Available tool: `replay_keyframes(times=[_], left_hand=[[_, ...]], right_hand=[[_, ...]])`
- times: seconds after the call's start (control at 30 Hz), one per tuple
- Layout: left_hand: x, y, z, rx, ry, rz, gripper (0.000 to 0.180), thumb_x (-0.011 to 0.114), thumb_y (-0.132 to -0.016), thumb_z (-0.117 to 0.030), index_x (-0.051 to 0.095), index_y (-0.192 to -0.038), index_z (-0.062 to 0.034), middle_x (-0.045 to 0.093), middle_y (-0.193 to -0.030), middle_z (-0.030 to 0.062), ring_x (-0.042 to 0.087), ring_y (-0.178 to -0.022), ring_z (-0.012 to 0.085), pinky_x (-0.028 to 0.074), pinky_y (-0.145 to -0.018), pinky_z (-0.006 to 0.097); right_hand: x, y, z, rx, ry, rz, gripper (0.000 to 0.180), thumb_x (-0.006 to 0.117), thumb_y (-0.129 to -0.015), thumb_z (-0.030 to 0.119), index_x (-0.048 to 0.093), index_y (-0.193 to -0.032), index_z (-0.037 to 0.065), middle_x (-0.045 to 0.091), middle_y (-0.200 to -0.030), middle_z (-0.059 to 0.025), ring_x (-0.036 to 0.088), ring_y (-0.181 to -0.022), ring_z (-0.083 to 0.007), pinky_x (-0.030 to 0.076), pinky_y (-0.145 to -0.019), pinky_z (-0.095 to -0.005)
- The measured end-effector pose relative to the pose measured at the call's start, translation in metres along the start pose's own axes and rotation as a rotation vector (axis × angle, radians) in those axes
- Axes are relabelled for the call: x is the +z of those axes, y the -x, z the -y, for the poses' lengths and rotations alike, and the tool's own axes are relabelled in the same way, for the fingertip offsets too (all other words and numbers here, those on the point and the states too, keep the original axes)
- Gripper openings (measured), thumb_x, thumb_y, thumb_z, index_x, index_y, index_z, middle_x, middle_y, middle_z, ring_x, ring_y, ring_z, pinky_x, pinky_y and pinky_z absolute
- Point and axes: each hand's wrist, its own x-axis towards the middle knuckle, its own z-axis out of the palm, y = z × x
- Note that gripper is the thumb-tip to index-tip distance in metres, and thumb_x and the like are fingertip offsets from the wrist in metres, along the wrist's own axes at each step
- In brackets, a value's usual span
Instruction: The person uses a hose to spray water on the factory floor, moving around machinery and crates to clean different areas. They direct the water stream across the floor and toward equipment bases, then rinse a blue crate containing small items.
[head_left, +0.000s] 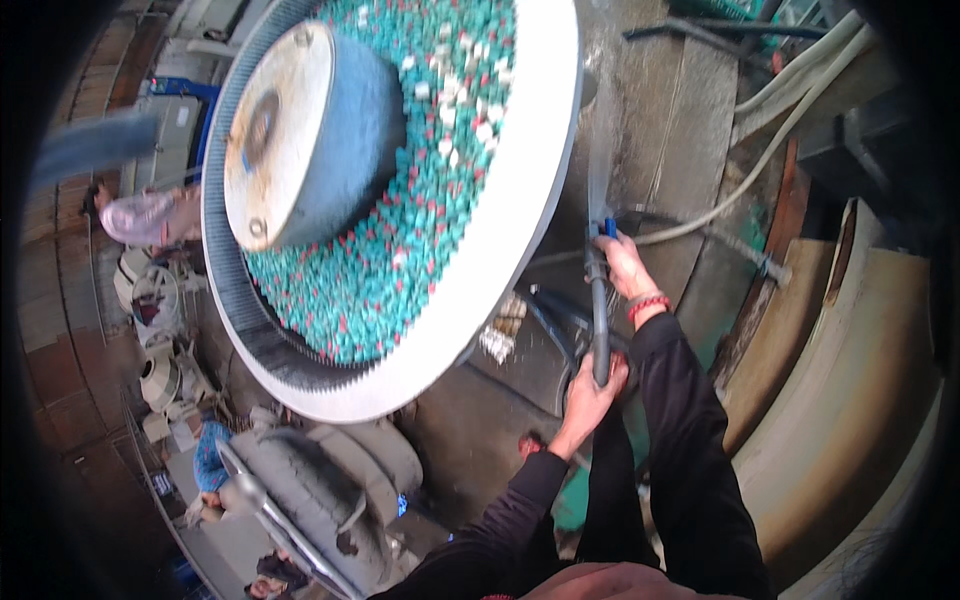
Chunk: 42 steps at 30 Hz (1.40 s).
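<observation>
My left hand (588,398) is wrapped round the lower part of a grey hose (599,315). Higher up, my right hand (626,268), with a red bracelet at the wrist, grips the hose's end at a blue valve handle (611,228). A stream of water (600,150) shoots from that end, away from me, past the rim of a big round tub. This tub (400,375) has a white rim and ribbed inner wall, and stands just left of my hands. Teal, red and white small pieces (400,270) fill it around a blue-grey central drum (365,130).
Large curved tan panels (800,400) stand close on my right. A pale hose (760,165) crosses the wet floor (680,130). Grey rounded machines (320,490) are at the lower left. Other people (150,215) are farther off on the left.
</observation>
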Motion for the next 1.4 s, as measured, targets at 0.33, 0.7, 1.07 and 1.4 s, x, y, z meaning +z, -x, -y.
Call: replay_keyframes(times=[0.33,0.7,1.07,1.4], left_hand=[[-0.061,0.123,0.095,-0.513,0.655,-0.020,0.064,0.045,-0.096,-0.033,0.009,-0.146,-0.0142,0.036,-0.056,-0.0019,0.032,-0.042,0.0068,0.025,-0.037,0.022],[-0.143,0.268,0.228,-0.566,0.858,-0.144,0.059,0.045,-0.096,-0.028,0.015,-0.145,-0.0144,0.034,-0.061,-0.0015,0.032,-0.043,0.0080,0.025,-0.036,0.022],[-0.212,0.309,0.275,-0.328,1.316,-0.529,0.071,0.048,-0.081,0.006,0.021,-0.142,-0.0185,0.038,-0.061,-0.0049,0.032,-0.039,0.0044,0.024,-0.034,0.021],[-0.222,0.260,0.245,-0.398,1.111,-0.311,0.075,0.062,-0.078,-0.007,0.026,-0.143,-0.0175,0.047,-0.064,-0.0021,0.035,-0.041,0.0059,0.030,-0.038,0.023]], right_hand=[[0.061,0.057,-0.206,0.478,0.295,-0.045,0.022,0.059,-0.079,0.014,0.054,-0.098,0.004,0.055,-0.079,-0.0095,0.056,-0.066,-0.0246,0.053,-0.053,-0.0495],[0.136,0.167,-0.397,0.531,0.544,0.021,0.022,0.058,-0.079,0.014,0.054,-0.098,0.003,0.056,-0.075,-0.0080,0.057,-0.057,-0.0219,0.054,-0.049,-0.0469],[0.290,0.188,-0.519,0.179,1.327,0.317,0.024,0.055,-0.073,0.015,0.062,-0.090,-0.001,0.064,-0.084,-0.0161,0.066,-0.069,-0.0262,0.055,-0.050,-0.0417],[0.253,0.142,-0.408,0.483,0.903,0.138,0.023,0.055,-0.078,0.014,0.052,-0.099,0.003,0.053,-0.075,-0.0092,0.056,-0.059,-0.0237,0.052,-0.048,-0.0485]])
